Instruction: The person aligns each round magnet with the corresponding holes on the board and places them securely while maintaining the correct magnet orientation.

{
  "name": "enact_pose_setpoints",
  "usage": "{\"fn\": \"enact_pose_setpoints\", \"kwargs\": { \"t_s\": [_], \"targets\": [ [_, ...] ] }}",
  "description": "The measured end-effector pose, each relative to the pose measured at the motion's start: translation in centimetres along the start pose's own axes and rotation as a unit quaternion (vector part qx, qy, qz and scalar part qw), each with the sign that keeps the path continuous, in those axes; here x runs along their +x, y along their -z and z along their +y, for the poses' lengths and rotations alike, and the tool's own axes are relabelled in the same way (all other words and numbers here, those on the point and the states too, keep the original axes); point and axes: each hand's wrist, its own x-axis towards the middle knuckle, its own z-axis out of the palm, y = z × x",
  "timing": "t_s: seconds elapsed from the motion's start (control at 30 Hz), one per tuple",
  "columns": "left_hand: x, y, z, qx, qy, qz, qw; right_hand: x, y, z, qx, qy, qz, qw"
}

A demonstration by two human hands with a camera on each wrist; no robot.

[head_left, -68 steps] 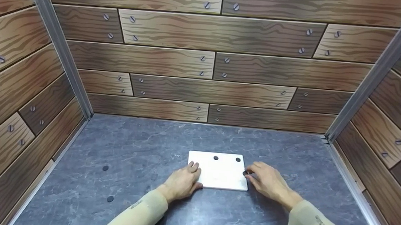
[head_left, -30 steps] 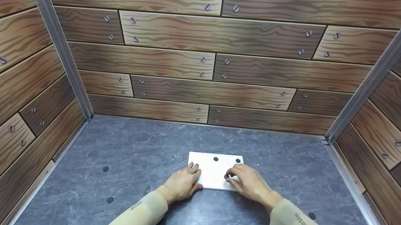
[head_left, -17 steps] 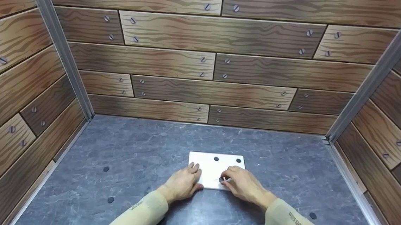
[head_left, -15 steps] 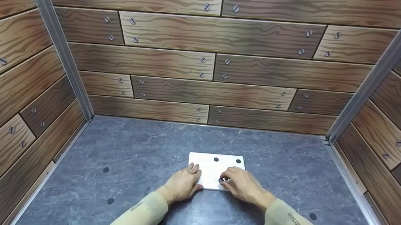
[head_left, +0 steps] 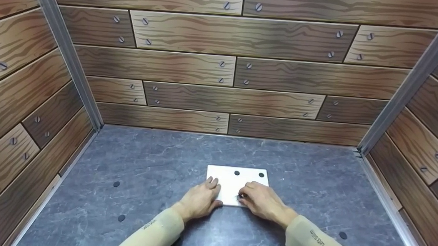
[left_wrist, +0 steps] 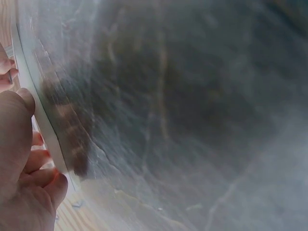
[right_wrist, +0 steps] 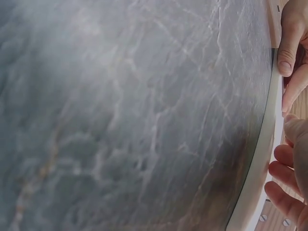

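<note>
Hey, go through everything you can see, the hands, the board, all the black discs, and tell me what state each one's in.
White board: flat on the table.
Left hand: resting on the board's left side.
Right hand: pinching a disc over the board.
Held disc: partly hidden by fingers; contact with board unclear.
Far-edge discs: lying on the board.
Left table discs: lying loose.
Right table disc: lying loose.

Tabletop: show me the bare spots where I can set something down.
Free: between back wall and board; between right hand and right wall, beyond the lone disc; and between the two left discs and the left hand. Crowded: the board, with two discs along its far edge, the left hand on it and the right pinching another disc.
</note>
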Motion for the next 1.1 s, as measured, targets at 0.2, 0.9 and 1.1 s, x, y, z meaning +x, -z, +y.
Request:
{"fn": "enact_pose_setpoints", "kwargs": {
  "t_s": [0.2,0.9,1.1],
  "targets": [
    [0.00,-0.05,-0.03,-0.001,-0.002,0.002,1.0000,0.24,-0.13,-0.02,-0.006,-0.002,-0.001,1.000],
    [0.03,-0.18,-0.01,0.002,-0.003,0.003,1.0000,0.23,-0.63,0.13,-0.023,-0.002,0.005,1.000],
    [0.03,-0.03,0.03,0.002,-0.001,0.000,1.0000,0.15,-0.60,0.10,-0.022,-0.005,0.000,1.000]
  ]
}}
